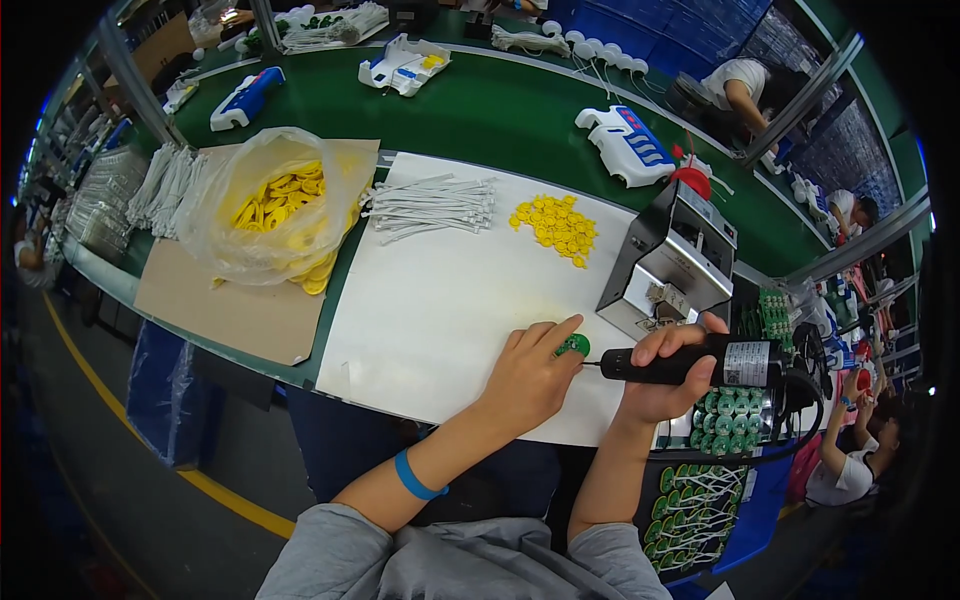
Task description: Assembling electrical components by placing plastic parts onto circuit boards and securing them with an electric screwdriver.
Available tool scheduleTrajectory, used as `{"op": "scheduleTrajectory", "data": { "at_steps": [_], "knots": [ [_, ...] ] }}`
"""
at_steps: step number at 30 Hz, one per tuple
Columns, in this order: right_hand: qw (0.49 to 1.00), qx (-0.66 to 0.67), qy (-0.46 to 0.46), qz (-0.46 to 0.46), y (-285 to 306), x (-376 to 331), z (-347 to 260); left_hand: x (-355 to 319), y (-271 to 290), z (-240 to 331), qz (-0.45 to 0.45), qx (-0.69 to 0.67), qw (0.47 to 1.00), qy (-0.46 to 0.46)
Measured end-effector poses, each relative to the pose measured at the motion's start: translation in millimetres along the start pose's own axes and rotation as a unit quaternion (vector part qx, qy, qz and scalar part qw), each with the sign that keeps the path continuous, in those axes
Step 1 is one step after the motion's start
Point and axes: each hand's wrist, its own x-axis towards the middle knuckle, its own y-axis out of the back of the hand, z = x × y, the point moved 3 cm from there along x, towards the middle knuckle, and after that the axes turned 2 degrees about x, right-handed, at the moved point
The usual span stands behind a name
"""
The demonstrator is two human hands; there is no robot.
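My right hand (pixel 655 402) is wrapped round a black electric screwdriver (pixel 740 362), held nearly level. Its thin bit points left at my left hand's fingertips. My left hand (pixel 530 378), a blue band on its wrist, pinches a small round green circuit board (pixel 573 345) over the white sheet (pixel 430 320). The fingers partly cover the board, and whether the bit touches it I cannot tell. Beyond my hands lie a heap of small yellow plastic pieces (pixel 556 229) and a bundle of white cables (pixel 435 205). Just past the screwdriver stands a metal dispenser-like machine (pixel 665 265).
A clear bag of yellow parts (pixel 285 200) rests on cardboard (pixel 180 300) at left. White-and-blue plastic housings (pixel 628 147) sit on the green belt (pixel 500 110). Trays of green boards (pixel 728 420) stand at right, beside the screwdriver's cord. Other people work at the far right.
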Motion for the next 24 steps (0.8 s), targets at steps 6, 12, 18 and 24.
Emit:
{"op": "scheduleTrajectory", "data": {
  "at_steps": [6, 12, 18, 24],
  "knots": [
    [1.000, -0.006, 0.001, -0.011, -5, -4, 1, 1, 8, 6, 0.002, -0.014, 1.000, 0.013],
    [0.995, -0.073, 0.064, 0.034, -7, -4, 3, -6, 4, -2, 0.000, 0.004, 1.000, 0.021],
    [0.992, -0.104, 0.056, 0.051, -14, -4, 5, -7, 4, -5, -0.021, 0.035, 0.999, 0.020],
    [0.993, -0.107, 0.021, 0.051, -17, -6, 9, -9, 9, -4, -0.033, 0.038, 0.998, 0.027]
  ]
}}
